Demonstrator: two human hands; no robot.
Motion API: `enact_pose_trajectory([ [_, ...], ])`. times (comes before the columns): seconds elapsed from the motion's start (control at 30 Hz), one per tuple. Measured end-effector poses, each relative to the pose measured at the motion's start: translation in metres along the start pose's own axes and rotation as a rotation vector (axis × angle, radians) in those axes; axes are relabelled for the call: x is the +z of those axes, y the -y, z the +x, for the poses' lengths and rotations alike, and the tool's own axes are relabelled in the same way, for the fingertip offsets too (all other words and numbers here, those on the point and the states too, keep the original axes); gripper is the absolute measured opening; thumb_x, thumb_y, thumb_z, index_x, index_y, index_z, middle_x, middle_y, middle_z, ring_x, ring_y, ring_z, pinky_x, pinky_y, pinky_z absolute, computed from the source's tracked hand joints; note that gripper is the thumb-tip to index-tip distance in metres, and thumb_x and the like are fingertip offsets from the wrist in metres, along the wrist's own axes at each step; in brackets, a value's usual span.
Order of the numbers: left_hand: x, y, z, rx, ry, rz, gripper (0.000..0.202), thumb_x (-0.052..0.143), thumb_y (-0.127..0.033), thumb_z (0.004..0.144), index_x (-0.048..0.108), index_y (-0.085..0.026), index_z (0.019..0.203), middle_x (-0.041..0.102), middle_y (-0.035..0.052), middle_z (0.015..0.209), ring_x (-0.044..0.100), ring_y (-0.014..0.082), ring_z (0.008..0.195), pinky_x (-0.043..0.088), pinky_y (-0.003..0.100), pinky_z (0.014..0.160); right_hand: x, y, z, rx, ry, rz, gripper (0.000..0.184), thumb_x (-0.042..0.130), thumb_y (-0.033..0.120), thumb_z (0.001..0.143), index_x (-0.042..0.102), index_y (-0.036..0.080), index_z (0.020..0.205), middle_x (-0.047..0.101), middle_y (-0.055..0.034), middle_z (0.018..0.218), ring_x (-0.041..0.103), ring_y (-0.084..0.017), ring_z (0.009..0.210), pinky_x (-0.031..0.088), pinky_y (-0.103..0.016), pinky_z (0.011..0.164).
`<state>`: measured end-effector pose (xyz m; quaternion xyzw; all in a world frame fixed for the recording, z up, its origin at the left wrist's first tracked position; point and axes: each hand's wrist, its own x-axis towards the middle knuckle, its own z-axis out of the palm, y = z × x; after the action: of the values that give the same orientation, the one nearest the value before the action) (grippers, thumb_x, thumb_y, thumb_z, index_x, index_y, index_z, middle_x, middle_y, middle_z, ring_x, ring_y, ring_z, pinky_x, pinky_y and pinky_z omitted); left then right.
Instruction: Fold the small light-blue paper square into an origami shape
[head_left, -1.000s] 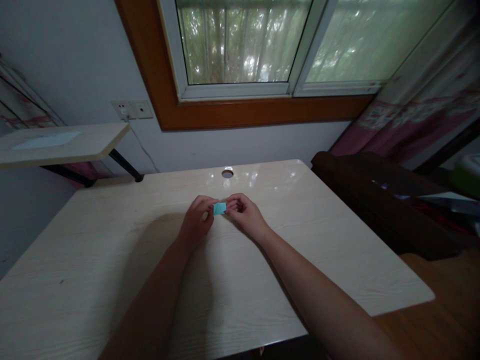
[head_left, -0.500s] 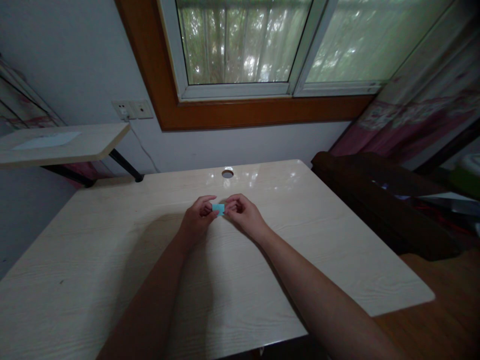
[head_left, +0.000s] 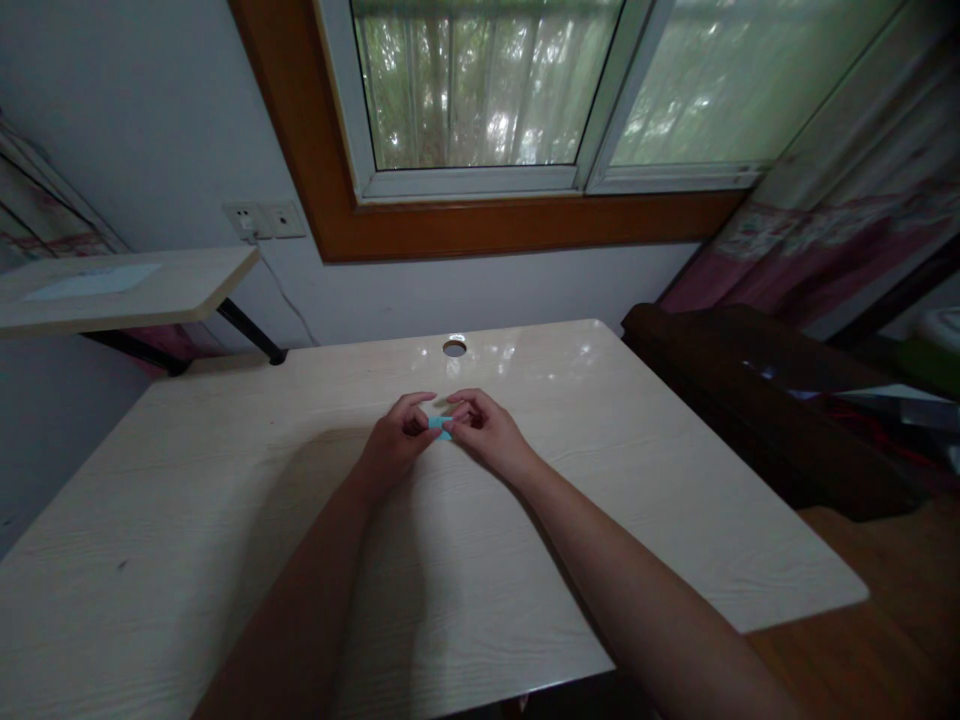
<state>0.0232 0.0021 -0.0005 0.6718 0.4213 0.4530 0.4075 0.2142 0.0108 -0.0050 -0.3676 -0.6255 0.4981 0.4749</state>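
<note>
A small light-blue piece of paper [head_left: 441,428] is held between my two hands, a little above the pale wood-grain desk [head_left: 540,560]. My left hand [head_left: 395,432] pinches its left side between thumb and fingers. On the right side, my right hand [head_left: 486,428] grips it the same way, with the index finger arched above. The thumbs nearly meet in front of the paper and cover part of it. Whether the paper is folded, I cannot make out.
A raised shelf [head_left: 127,290] on black legs stands at the back left, with a white sheet [head_left: 94,282] on it. Behind the desk are a cable hole [head_left: 454,347] near its edge, a wall socket [head_left: 264,220] and a window. Dark furniture [head_left: 750,400] stands on the right.
Both thumbs have come closer together over the blue paper, so less of it shows. The paper has shifted slightly down and to the right.
</note>
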Motion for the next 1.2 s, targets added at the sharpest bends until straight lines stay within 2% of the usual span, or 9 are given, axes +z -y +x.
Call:
enact_pose_trajectory([
  [0.23,-0.001,-0.007,-0.001,-0.015,0.029,-0.016,0.049,0.066,-0.03,0.083,0.051,-0.018,0.128,0.055,-0.0038,0.069,0.051,0.0114,0.061,0.038,0.023,0.06,0.0,0.007,0.0,-0.01,-0.031,0.021,0.031,0.068,0.028,0.078,0.058,0.022,0.107,0.063,0.001,0.079,0.057,-0.013,0.07,0.046,-0.027,0.066],
  [0.57,-0.002,-0.011,-0.003,-0.035,0.026,-0.157,0.041,0.055,-0.029,0.089,0.05,-0.019,0.128,0.057,-0.002,0.073,0.058,0.0133,0.07,0.047,0.027,0.07,-0.001,0.009,0.002,-0.006,-0.057,0.035,0.031,0.068,0.028,0.078,0.058,0.022,0.106,0.063,0.0005,0.081,0.058,-0.014,0.073,0.046,-0.028,0.069],
  [0.87,-0.001,-0.002,-0.002,-0.04,0.049,-0.162,0.051,0.067,-0.031,0.082,0.051,-0.019,0.129,0.059,-0.0021,0.073,0.059,0.013,0.069,0.051,0.029,0.073,-0.001,0.008,0.002,0.003,-0.054,0.039,0.029,0.068,0.028,0.078,0.059,0.022,0.105,0.062,0.0013,0.078,0.058,-0.014,0.072,0.046,-0.028,0.069],
  [1.2,-0.001,-0.003,-0.003,-0.008,0.04,-0.117,0.049,0.066,-0.028,0.083,0.051,-0.019,0.129,0.057,-0.0026,0.071,0.058,0.0125,0.067,0.047,0.026,0.069,0.0,0.009,0.001,0.0,-0.05,0.022,0.032,0.068,0.028,0.078,0.061,0.022,0.109,0.062,0.0008,0.079,0.058,-0.014,0.072,0.047,-0.028,0.069],
])
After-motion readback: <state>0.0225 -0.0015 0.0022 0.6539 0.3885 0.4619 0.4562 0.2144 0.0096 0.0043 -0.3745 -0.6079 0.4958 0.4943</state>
